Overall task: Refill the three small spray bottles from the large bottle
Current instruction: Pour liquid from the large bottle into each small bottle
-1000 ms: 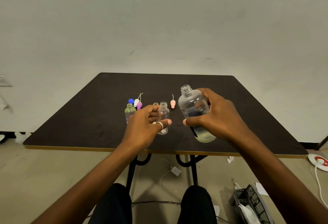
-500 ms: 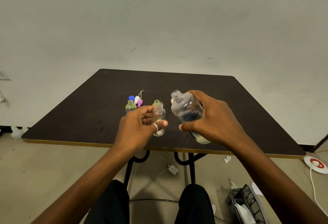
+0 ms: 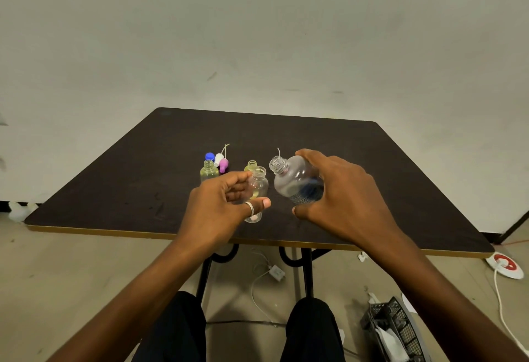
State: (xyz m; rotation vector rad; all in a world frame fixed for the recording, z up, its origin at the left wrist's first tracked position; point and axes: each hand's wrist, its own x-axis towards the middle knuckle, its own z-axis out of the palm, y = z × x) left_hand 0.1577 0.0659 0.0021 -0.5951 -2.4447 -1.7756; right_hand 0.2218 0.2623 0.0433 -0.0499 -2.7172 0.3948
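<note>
Three small clear spray bottles, all uncapped. The left hand (image 3: pixel 220 204) grips the nearest small bottle (image 3: pixel 259 185), thumb and fingers round it, probably to steady its mouth. The right hand (image 3: pixel 340 198) wraps the large clear plastic bottle (image 3: pixel 294 182), tilted with its neck just beside that mouth, so the pour looks imminent. Two yellowish-filled small bottles (image 3: pixel 209 171) (image 3: pixel 251 165) wait behind on the dark tabletop (image 3: pixel 372 167), with the coloured spray caps (image 3: pixel 218 158) set aside nearby. Pale wall, bare floor, loose cables.

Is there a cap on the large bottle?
No, the large bottle in the right hand shows a bare threaded neck, tilted toward the small bottle in the left hand.
</note>
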